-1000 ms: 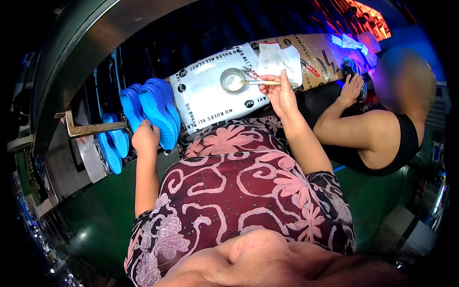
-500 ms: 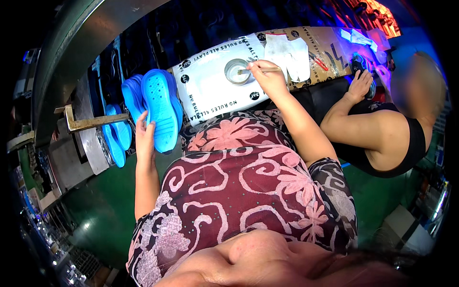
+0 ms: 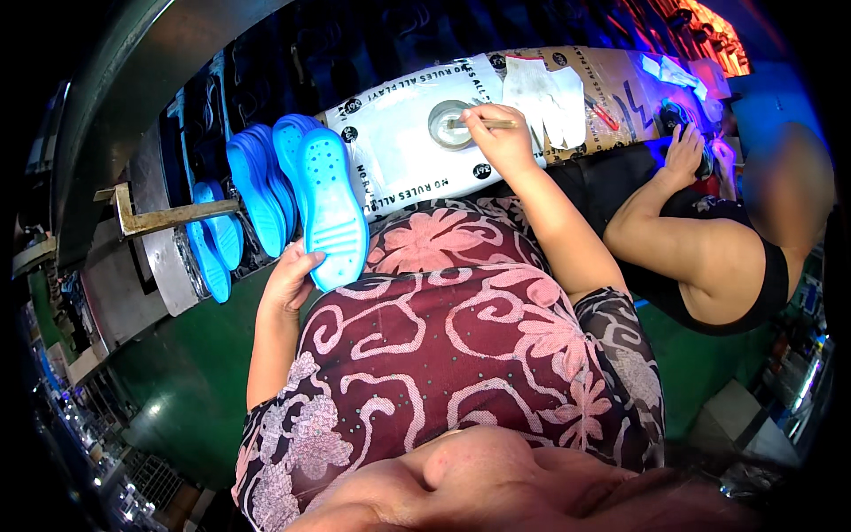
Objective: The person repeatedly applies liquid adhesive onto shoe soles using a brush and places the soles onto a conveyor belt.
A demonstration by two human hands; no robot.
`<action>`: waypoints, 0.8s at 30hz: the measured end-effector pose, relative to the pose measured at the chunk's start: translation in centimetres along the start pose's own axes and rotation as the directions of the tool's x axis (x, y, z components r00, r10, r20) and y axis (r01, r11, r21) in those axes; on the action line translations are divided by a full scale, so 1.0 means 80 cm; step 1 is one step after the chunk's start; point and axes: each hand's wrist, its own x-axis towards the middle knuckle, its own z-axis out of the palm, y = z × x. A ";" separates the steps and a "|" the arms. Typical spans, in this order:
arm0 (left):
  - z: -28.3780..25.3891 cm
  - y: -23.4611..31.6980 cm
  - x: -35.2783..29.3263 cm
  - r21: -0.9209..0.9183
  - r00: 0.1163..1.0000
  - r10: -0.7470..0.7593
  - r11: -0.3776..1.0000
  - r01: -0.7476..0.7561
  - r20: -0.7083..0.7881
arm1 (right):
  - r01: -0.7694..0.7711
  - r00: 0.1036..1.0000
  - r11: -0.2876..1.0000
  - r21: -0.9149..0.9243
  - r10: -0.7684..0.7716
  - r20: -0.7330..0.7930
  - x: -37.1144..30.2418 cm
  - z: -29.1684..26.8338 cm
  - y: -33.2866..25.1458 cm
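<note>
My left hand (image 3: 291,275) grips the near end of a bright blue shoe sole (image 3: 333,208), its thumb lying over the top edge. The sole has small round holes toward its far end and ridges toward the near end. Beside it on the left rest stacked blue soles (image 3: 254,191). In my right hand (image 3: 501,142) is a brush (image 3: 507,124), pinched by its thin handle. The brush's tip dips into a round clear cup (image 3: 439,131), where the contents are hard to make out. The cup stands on a white printed sheet (image 3: 399,177).
White cloth pieces (image 3: 550,97) and a red-handled tool (image 3: 605,115) lie right of the cup on brown cardboard (image 3: 612,75). Farther left are more blue soles (image 3: 210,266) by a metal bracket (image 3: 168,217). A co-worker (image 3: 709,230) sits close on the right, hands on a shoe.
My left hand has taken hold of the top blue sole and drawn it right and toward me, off the other soles. My right hand still keeps the brush at the cup.
</note>
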 end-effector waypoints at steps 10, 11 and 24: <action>0.059 0.021 0.020 0.218 0.937 0.337 0.925 -0.311 -0.091 | 0.041 0.999 0.983 -0.180 -0.039 0.015 -0.008 -0.014 0.004; 0.063 0.021 0.021 0.273 0.917 0.375 0.904 -0.329 -0.135 | 0.004 1.000 0.997 -0.081 -0.006 -0.025 -0.008 -0.017 -0.003; 0.094 0.048 0.076 0.521 0.658 0.745 0.607 -0.600 -0.110 | -0.301 0.929 0.676 0.673 0.367 0.047 -0.013 -0.039 -0.103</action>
